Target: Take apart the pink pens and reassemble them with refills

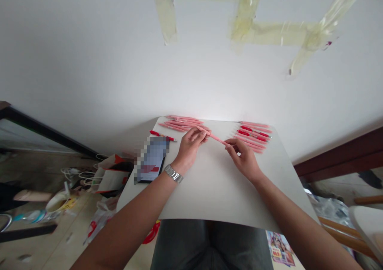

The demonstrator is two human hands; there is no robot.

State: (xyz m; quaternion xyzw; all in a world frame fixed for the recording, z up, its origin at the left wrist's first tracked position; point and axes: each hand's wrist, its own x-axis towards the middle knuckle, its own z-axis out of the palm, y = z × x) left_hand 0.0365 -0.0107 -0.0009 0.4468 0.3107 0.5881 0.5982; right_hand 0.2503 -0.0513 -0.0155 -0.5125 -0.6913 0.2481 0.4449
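Note:
Both my hands hold one pink pen (216, 137) above the white table (215, 190). My left hand (190, 146), with a metal watch at the wrist, is closed round the pen's left end. My right hand (243, 155) pinches its right end. A pile of pink pen parts (182, 124) lies at the table's far left, just behind my left hand. A row of pink and red pens (254, 134) lies at the far right, beside my right hand.
A phone (153, 158) lies on the table's left side, with a red pen (163, 135) behind it. Bags, cables and a bowl clutter the floor at the left. A chair and plastic bags stand at the right. A white wall rises behind the table.

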